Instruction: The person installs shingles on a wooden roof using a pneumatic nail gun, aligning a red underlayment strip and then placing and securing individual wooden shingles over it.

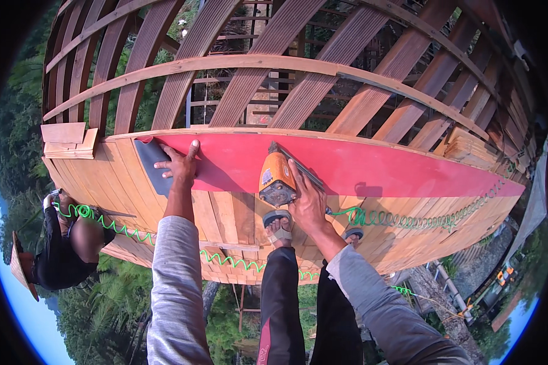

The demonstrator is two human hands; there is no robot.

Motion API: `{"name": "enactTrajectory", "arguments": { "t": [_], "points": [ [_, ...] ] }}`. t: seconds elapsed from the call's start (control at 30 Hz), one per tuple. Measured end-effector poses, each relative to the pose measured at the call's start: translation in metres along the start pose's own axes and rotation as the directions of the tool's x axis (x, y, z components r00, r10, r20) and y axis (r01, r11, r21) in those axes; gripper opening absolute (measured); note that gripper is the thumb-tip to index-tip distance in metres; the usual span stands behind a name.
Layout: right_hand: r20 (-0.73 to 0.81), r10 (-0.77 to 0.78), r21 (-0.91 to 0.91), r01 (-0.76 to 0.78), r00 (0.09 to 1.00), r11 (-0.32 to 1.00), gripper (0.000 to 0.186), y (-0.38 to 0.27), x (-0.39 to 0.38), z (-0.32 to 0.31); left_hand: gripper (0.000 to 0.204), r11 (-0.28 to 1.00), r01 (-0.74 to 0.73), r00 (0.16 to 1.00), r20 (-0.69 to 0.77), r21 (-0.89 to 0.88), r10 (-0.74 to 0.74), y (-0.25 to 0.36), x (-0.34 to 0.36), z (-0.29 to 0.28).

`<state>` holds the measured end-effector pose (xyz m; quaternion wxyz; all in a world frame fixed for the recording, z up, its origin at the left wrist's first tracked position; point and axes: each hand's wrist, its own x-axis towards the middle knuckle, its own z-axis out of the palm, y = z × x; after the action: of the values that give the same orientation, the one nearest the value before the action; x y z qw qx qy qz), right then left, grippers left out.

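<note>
A long red sheet lies along the upper edge of a curved roof of wooden shingles. Its left end curls over and shows a dark grey underside. On the sheet beside that curl rests my left hand, fingers spread and holding nothing. My right hand is wrapped round an orange air-powered nail gun, whose narrow nose points up toward the sheet's upper edge. The palm side of my right hand is hidden. From the gun's grip runs a green coiled hose.
Brown slats with curved cross battens form open framework beyond the sheet. Stacked shingles lie at the far left and far right. A person in dark clothes is at the left edge. Another green hose crosses below; my sandalled feet stand on the shingles.
</note>
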<state>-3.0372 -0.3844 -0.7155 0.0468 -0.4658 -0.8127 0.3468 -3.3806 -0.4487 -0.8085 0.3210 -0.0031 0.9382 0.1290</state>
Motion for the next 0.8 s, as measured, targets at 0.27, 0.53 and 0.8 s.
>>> {"name": "enactTrajectory", "arguments": {
  "t": [0.27, 0.53, 0.8],
  "points": [
    [-0.024, 0.001, -0.011, -0.001, 1.0, 1.0, 0.112, 0.007, -0.004, -0.009, 0.135, 0.998, -0.037, 0.999, -0.002, -0.046, 0.036, -0.006, 0.005, -0.002],
    [-0.066, 0.243, 0.119, -0.234, 0.968, 0.965, 0.108, 0.046, -0.032, -0.034, 0.138, 0.968, -0.132, 0.987, -0.065, 0.212, 0.149, -0.057, 0.069, 0.009],
    [-0.191, 0.235, 0.112, -0.217, 0.953, 0.97, 0.095, 0.077, -0.043, -0.054, 0.14, 0.958, -0.199, 0.979, -0.002, 0.206, 0.203, -0.063, 0.08, 0.036]
  ]
}}
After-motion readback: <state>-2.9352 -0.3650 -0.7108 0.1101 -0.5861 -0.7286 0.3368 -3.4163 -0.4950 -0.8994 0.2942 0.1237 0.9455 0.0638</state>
